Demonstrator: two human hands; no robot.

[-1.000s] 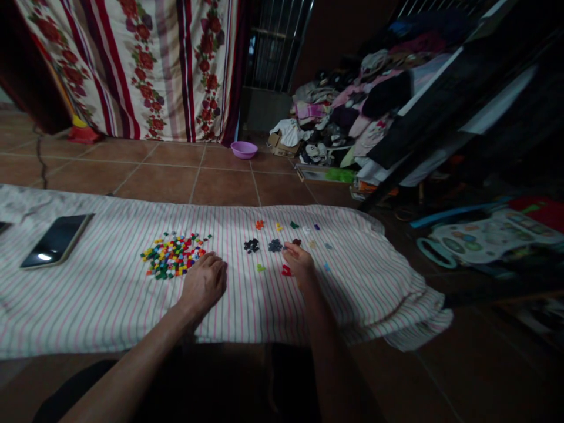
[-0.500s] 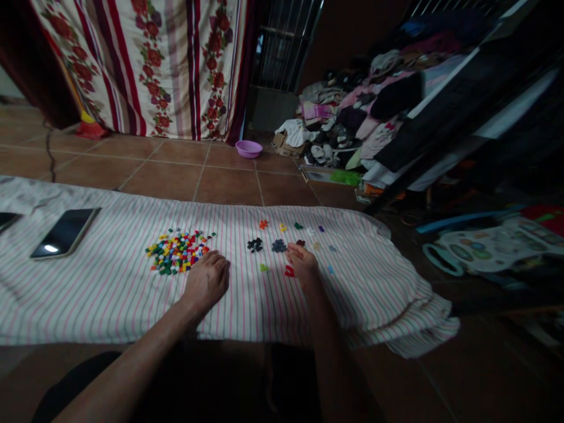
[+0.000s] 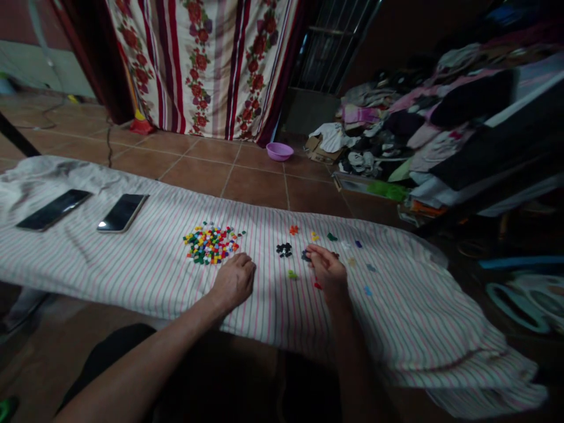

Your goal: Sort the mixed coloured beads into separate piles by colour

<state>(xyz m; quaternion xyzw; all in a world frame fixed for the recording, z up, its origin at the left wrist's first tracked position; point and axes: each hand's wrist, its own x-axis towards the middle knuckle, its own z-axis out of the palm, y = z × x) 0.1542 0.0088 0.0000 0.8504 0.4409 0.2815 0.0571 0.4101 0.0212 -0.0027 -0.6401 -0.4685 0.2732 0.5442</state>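
Observation:
A mixed heap of small coloured pieces (image 3: 211,244) lies on the striped cloth (image 3: 167,276). My left hand (image 3: 237,279) rests at the heap's lower right, its fingers curled downward with their tips hidden. Over the dark grey group, which it mostly covers, is my right hand (image 3: 326,267), thumb and fingers pinched together; anything between them is too small to make out. Around it lie small one-colour groups: black (image 3: 284,250), orange (image 3: 293,230), yellow (image 3: 314,236), dark green (image 3: 332,237), lime (image 3: 292,274), light blue (image 3: 368,290) and red (image 3: 318,285).
Two phones, one dark (image 3: 55,210) and one with a pale edge (image 3: 122,212), lie on the cloth's left part. Beyond it a purple basin (image 3: 279,151) stands on the tiled floor, with a clothes pile (image 3: 374,126) at the right.
The camera view has swung left, so the cloth and pieces appear further right and the second phone shows whole. My right hand still hovers by the dark grey group, now covering more of it.

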